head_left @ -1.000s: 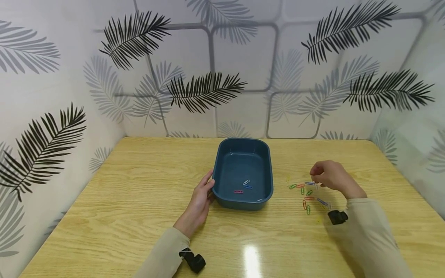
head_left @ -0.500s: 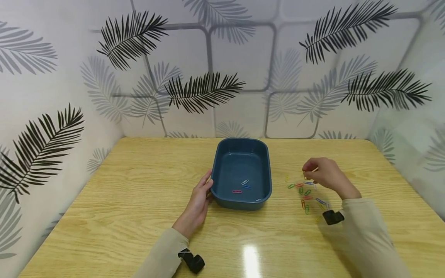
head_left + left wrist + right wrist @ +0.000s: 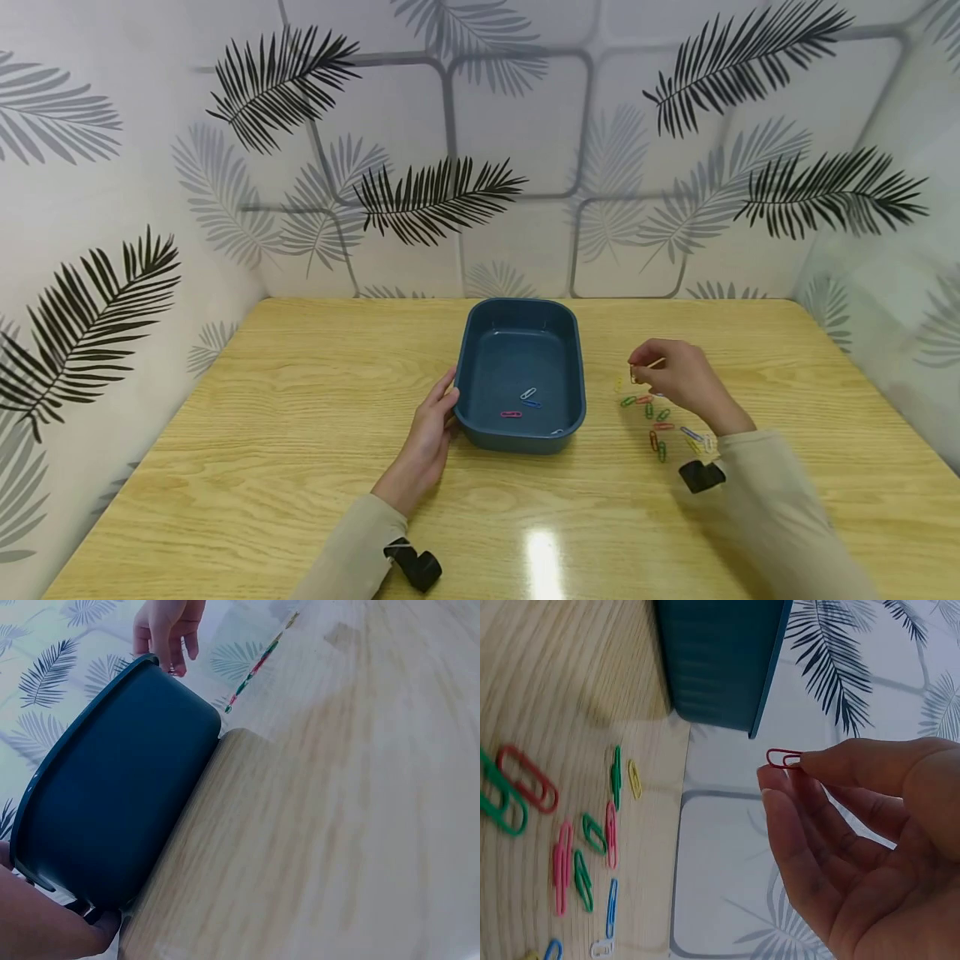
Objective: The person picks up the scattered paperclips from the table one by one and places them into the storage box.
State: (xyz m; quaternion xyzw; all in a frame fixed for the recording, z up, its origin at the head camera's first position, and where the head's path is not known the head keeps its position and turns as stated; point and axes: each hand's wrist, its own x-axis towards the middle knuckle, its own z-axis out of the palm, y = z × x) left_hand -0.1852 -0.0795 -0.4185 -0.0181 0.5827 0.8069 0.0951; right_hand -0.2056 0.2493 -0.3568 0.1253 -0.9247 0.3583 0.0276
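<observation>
My right hand (image 3: 678, 375) pinches a red paper clip (image 3: 778, 758) between thumb and fingertips, raised above the table. Just below it lie loose paper clips in green, red, pink, yellow, blue and white, such as a green clip (image 3: 583, 880) and a pink clip (image 3: 562, 866). At the table's middle stands a dark blue rectangular bin (image 3: 522, 446) with rounded corners. Inside it are a white clip (image 3: 528, 393), a blue clip (image 3: 532, 404) and a pink clip (image 3: 511, 414), plus another pale clip near the front wall. My left hand (image 3: 427, 442) holds the bin by its left side.
A light wood table (image 3: 300, 433) carries everything, with a wall covering of leaf prints (image 3: 517, 125) behind its far edge and at both sides. Black wrist cameras (image 3: 414, 567) sit on both sleeves. A bright reflection shows near the front.
My right hand has lifted away from the loose clips with the red paper clip and moved left toward the bin. My left hand and the bin have stayed in place.
</observation>
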